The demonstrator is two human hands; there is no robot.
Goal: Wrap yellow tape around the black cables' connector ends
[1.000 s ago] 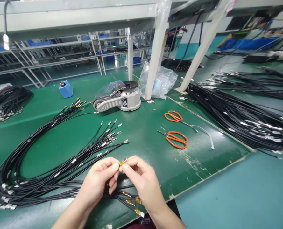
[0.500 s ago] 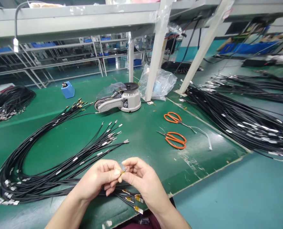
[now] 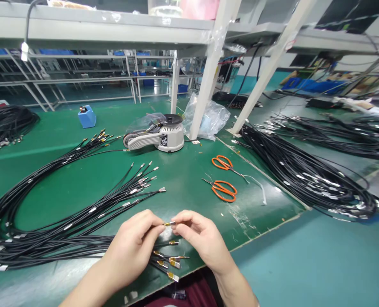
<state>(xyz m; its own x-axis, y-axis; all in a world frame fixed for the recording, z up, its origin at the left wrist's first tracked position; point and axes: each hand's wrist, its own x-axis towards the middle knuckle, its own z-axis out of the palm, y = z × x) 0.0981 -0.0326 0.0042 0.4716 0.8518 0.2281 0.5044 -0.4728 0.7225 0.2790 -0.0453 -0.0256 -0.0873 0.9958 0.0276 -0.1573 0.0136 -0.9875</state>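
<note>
Over the front of the green table, both hands hold one black cable's end [image 3: 169, 224], which has amber tape and a metal tip. My left hand [image 3: 133, 243] pinches the taped end from the left, hiding the cable behind its fingers. From the right, my right hand [image 3: 202, 236] is closed on the metal tip with thumb and fingertips. Just below lie several cable ends with amber tape and silver connectors [image 3: 173, 276]. The cable bundle [image 3: 19, 187] curves round on the left, its untaped silver ends [image 3: 144, 181] fanned out beyond my hands.
Two orange-handled scissors [image 3: 224, 190] lie to the right of centre. A grey tape dispenser [image 3: 172, 138] stands behind, near a white post [image 3: 205, 76] and a plastic bag [image 3: 215, 117]. A blue holder [image 3: 87, 116] is at back left. More black cables [image 3: 304, 170] fill the right-hand table.
My fingers have drawn slightly apart, so more of the taped end shows between them, lying nearly level. The view has shifted a little to the right.
</note>
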